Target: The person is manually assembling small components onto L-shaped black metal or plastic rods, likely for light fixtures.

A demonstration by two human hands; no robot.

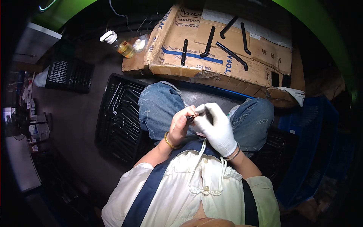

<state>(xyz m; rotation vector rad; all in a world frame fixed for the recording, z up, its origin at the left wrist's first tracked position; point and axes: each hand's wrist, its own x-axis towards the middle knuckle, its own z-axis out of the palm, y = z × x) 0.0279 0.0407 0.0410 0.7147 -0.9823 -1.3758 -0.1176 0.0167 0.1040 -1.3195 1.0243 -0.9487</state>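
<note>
Above my lap, my bare left hand (180, 126) pinches a small dark part (190, 118), its thumb and fingers closed on it. My right hand (217, 131), in a white glove, meets it from the other side with thumb and forefinger curled at the same part. Most of the part is hidden by the fingers, so its full shape cannot be made out. Ahead of my knees, several bent black rods (231, 56), shaped like handles, lie apart on flattened cardboard (177, 45).
To the left of my knee stands a black crate (101, 125) filled with similar black rods. A bottle of yellowish liquid (125, 49) is beside the cardboard. Another black basket (70, 76) sits farther left. Blue crates (308, 151) stand on the right.
</note>
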